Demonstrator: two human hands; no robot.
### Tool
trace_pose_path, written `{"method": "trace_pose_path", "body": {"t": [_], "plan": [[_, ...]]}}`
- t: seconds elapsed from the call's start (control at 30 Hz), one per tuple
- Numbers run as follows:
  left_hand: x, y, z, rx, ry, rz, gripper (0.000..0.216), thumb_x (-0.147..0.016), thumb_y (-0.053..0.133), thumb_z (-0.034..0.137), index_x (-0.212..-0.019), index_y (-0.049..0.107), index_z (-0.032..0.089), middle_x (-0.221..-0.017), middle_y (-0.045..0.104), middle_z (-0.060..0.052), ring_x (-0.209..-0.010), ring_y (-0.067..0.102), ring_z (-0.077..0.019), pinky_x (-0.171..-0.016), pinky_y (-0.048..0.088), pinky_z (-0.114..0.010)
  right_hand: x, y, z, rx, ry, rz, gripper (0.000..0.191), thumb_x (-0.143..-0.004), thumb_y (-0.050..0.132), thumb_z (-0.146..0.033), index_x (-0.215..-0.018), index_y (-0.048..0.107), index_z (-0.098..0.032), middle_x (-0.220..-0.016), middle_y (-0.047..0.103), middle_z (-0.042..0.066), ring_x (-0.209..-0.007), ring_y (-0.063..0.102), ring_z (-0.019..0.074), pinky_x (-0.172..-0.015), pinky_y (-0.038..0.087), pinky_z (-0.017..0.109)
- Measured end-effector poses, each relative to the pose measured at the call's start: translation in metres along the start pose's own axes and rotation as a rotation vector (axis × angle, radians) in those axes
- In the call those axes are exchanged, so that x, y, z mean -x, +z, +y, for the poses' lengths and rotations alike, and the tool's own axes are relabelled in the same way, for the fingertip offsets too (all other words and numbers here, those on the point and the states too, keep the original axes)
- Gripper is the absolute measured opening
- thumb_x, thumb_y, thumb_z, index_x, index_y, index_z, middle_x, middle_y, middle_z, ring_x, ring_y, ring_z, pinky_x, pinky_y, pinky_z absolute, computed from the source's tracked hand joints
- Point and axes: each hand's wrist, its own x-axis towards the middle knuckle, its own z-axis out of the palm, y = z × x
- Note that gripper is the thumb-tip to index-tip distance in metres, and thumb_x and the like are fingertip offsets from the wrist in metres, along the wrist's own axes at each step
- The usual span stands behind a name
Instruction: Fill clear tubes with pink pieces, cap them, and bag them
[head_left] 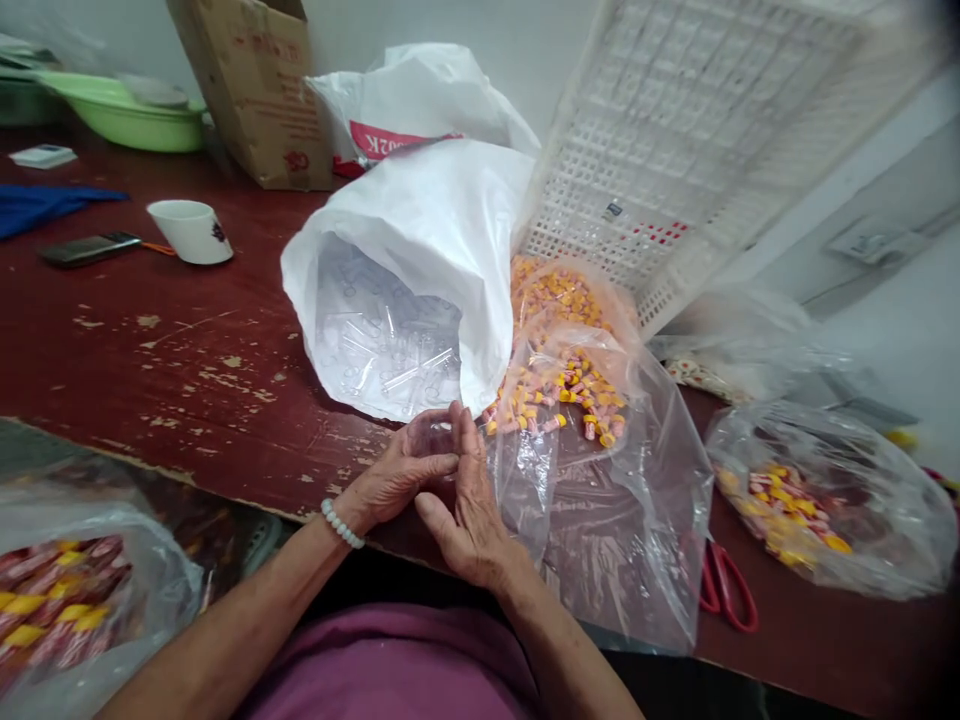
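My left hand [394, 478], with a pale bead bracelet on the wrist, and my right hand [469, 500] meet at the table's front edge. Their fingers are pressed together round something small and clear that I cannot make out. Just beyond them lies a white plastic bag [427, 240], mouth open toward me, with clear plastic tubes [390, 360] inside. To the right, a clear bag [600, 480] spills small pink and yellow pieces [562, 390] beside my right fingers.
A white plastic crate [712, 130] leans behind the bags. Another clear bag of coloured pieces [817, 500] and red scissors [724, 585] lie at right. A cup [191, 230], phone [86, 248], green basin [124, 115] and cardboard box [259, 90] stand at back left. A filled bag [67, 590] sits at lower left.
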Motion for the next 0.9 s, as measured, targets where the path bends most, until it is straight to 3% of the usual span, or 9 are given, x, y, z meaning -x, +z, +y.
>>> {"method": "trace_pose_path", "body": {"t": [0.07,0.17,0.23,0.3,0.4,0.5,0.6,0.7,0.9], "plan": [[-0.001,-0.002,-0.003,-0.11,0.053,0.037,0.051,-0.062,0.078,0.011,-0.108,0.058,0.019,-0.097,0.069,-0.004,-0.085,0.065,-0.017,-0.074,0.052,-0.026,0.0,-0.021,0.009,-0.019,-0.002,0.078,0.067,-0.089,0.044,-0.029,-0.147,0.012,-0.022,-0.155,0.016,0.008,-0.142,0.019,0.0222,-0.114,0.023,0.046],[-0.001,-0.003,-0.006,-0.278,0.062,0.058,0.05,-0.061,0.077,0.014,-0.108,0.057,0.016,-0.093,0.069,-0.006,-0.075,0.063,-0.0158,-0.059,0.05,-0.022,-0.001,-0.066,0.047,0.059,0.102,0.41,0.038,-0.091,0.037,-0.023,-0.128,0.048,-0.023,-0.138,0.048,0.008,-0.128,0.043,0.0195,-0.108,0.034,0.044],[-0.002,0.0,-0.007,-0.385,0.067,0.087,0.047,-0.059,0.075,0.011,-0.103,0.059,0.014,-0.091,0.068,-0.007,-0.074,0.062,-0.0153,-0.06,0.049,-0.023,-0.001,-0.095,0.085,0.238,0.26,0.573,0.033,-0.089,0.038,-0.021,-0.116,0.057,-0.018,-0.115,0.063,0.011,-0.109,0.057,0.0216,-0.097,0.043,0.046],[-0.003,0.005,-0.006,-0.471,0.103,0.106,0.043,-0.055,0.072,0.005,-0.096,0.06,0.013,-0.087,0.069,-0.006,-0.075,0.063,-0.0153,-0.066,0.05,-0.025,0.0,-0.114,0.123,0.452,0.304,0.42,0.029,-0.084,0.043,-0.019,-0.103,0.064,-0.014,-0.104,0.067,0.013,-0.103,0.058,0.0248,-0.094,0.042,0.048],[-0.004,0.01,-0.005,-0.557,0.157,0.071,0.039,-0.054,0.066,0.001,-0.092,0.062,0.013,-0.084,0.069,-0.005,-0.075,0.062,-0.0151,-0.071,0.049,-0.025,0.002,-0.121,0.166,0.594,0.198,0.147,0.028,-0.08,0.048,-0.018,-0.101,0.066,-0.016,-0.112,0.066,0.011,-0.108,0.056,0.0245,-0.098,0.039,0.046],[-0.006,0.007,-0.007,-0.673,0.19,0.045,0.039,-0.058,0.061,0.001,-0.094,0.062,0.013,-0.087,0.068,-0.006,-0.077,0.062,-0.0149,-0.073,0.048,-0.025,0.007,-0.12,0.182,0.604,0.189,0.119,0.024,-0.084,0.047,-0.023,-0.095,0.068,-0.016,-0.097,0.069,0.011,-0.095,0.06,0.0228,-0.088,0.045,0.041],[-0.006,0.001,-0.009,-0.729,0.196,0.062,0.039,-0.06,0.061,0.004,-0.098,0.062,0.014,-0.092,0.068,-0.006,-0.081,0.062,-0.0162,-0.075,0.048,-0.025,0.013,-0.125,0.167,0.618,0.244,0.255,0.028,-0.087,0.043,-0.029,-0.094,0.067,-0.015,-0.091,0.067,0.014,-0.088,0.059,0.0243,-0.083,0.046,0.043],[-0.005,0.0,-0.01,-0.713,0.151,0.024,0.038,-0.064,0.063,0.008,-0.101,0.06,0.015,-0.093,0.067,-0.006,-0.082,0.062,-0.0161,-0.076,0.048,-0.025,0.015,-0.126,0.119,0.517,0.215,0.451,0.026,-0.09,0.045,-0.031,-0.103,0.064,-0.018,-0.096,0.064,0.01,-0.093,0.057,0.0221,-0.088,0.045,0.043],[-0.003,0.012,-0.009,-0.743,0.126,-0.078,0.037,-0.068,0.065,0.014,-0.105,0.059,0.015,-0.086,0.064,-0.003,-0.073,0.057,-0.0124,-0.069,0.044,-0.022,0.001,-0.087,0.022,0.224,-0.062,0.215,0.025,-0.09,0.047,-0.018,-0.11,0.061,-0.023,-0.103,0.057,0.007,-0.1,0.057,0.0169,-0.086,0.049,0.034]]}}
